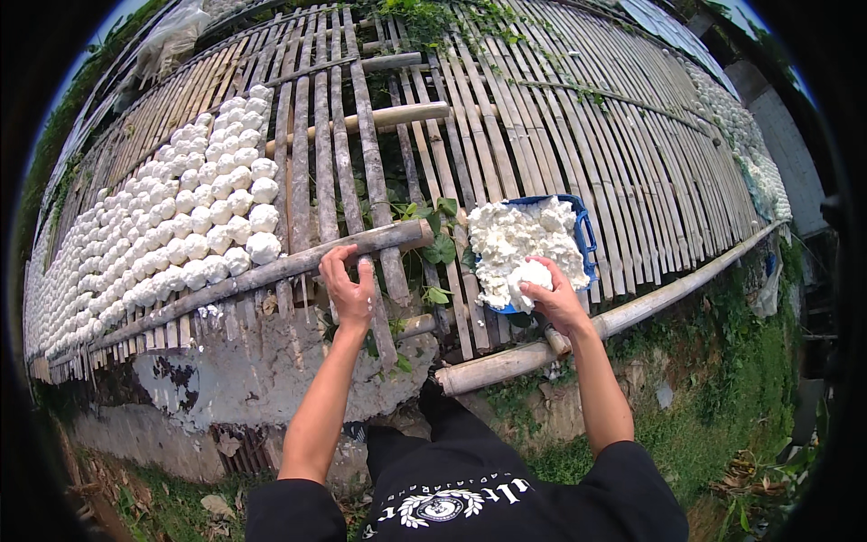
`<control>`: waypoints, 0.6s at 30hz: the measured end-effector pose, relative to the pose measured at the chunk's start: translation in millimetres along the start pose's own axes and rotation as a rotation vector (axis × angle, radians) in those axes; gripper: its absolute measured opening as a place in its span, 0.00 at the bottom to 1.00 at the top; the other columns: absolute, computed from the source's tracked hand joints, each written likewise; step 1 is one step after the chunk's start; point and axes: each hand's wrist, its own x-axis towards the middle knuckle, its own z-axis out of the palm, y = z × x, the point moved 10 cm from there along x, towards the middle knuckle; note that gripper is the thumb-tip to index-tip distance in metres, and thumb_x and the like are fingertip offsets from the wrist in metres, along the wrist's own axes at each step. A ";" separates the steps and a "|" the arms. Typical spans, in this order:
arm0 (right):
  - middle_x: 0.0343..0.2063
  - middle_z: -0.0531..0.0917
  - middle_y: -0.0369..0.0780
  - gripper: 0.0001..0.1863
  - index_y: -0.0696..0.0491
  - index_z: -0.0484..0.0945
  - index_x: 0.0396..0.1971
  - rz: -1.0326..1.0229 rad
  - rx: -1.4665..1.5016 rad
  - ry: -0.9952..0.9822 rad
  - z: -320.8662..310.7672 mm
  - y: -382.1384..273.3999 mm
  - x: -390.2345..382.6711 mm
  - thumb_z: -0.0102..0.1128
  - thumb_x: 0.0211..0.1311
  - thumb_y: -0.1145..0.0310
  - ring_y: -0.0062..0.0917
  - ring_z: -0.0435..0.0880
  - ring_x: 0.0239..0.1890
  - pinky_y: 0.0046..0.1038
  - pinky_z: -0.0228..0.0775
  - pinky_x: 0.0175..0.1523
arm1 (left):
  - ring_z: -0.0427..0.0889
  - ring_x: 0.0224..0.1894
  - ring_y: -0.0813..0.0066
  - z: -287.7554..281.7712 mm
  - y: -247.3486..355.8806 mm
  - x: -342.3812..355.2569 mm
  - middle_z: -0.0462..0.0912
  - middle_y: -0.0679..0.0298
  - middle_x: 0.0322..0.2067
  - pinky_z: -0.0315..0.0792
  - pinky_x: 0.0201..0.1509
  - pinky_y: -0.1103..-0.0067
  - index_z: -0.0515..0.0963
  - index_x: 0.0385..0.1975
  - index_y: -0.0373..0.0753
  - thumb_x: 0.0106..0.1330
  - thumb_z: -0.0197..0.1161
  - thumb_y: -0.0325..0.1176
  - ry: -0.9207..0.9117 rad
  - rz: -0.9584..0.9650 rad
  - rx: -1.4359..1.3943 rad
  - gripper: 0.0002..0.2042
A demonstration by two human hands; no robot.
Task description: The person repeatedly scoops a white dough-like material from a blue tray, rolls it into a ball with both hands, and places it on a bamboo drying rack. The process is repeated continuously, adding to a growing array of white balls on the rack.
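My right hand (564, 303) closes around a white, moist-looking lump (528, 278), just over the near side of a blue plastic crate (585, 237). Crumbly white paste (519, 230) is heaped in that crate; what the stuff is I cannot tell. My left hand (349, 291) is empty, its fingers bent and the thumb apart from them. It hovers by a thick bamboo pole (379, 237); whether it touches the pole is unclear. To its left, many rounded white lumps (203, 217) sit in close rows on the bamboo slats.
Bamboo slat racks (542, 117) spread ahead, with gaps between slats and green vines (441, 248) growing through. A bamboo rail (650, 303) edges the right rack. More white lumps (745, 135) lie at the far right. Below are a concrete ledge (271, 370) and grass (713, 406).
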 end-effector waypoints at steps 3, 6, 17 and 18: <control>0.52 0.84 0.36 0.33 0.50 0.74 0.68 -0.285 -0.072 -0.234 102.2 -35.7 -65.4 0.78 0.64 0.70 0.20 0.83 0.55 0.28 0.78 0.60 | 0.76 0.65 0.61 34.0 40.2 -145.4 0.76 0.58 0.63 0.70 0.69 0.62 0.70 0.68 0.39 0.77 0.61 0.52 -0.343 -0.812 -1.042 0.28; 0.67 0.71 0.51 0.40 0.51 0.72 0.68 -0.929 -0.660 -0.336 212.8 -61.5 -147.9 0.81 0.54 0.68 0.42 0.83 0.61 0.38 0.79 0.62 | 0.76 0.70 0.51 13.5 74.7 -207.6 0.75 0.52 0.69 0.72 0.73 0.53 0.68 0.73 0.44 0.77 0.53 0.67 -0.356 -1.149 -1.856 0.37; 0.60 0.79 0.55 0.28 0.60 0.77 0.66 -0.949 -0.820 -0.319 402.2 -11.8 -225.9 0.68 0.70 0.63 0.51 0.82 0.58 0.46 0.77 0.61 | 0.66 0.79 0.57 -139.4 9.4 -202.8 0.67 0.54 0.78 0.66 0.81 0.58 0.67 0.75 0.41 0.85 0.46 0.45 0.091 -0.700 -1.661 0.25; 0.59 0.80 0.54 0.26 0.60 0.79 0.64 -1.001 -0.769 -0.328 410.6 -10.9 -228.1 0.68 0.69 0.65 0.51 0.82 0.57 0.46 0.77 0.61 | 0.64 0.81 0.56 -149.0 3.2 -201.0 0.65 0.54 0.79 0.64 0.82 0.58 0.66 0.76 0.41 0.86 0.45 0.44 0.123 -0.707 -1.664 0.25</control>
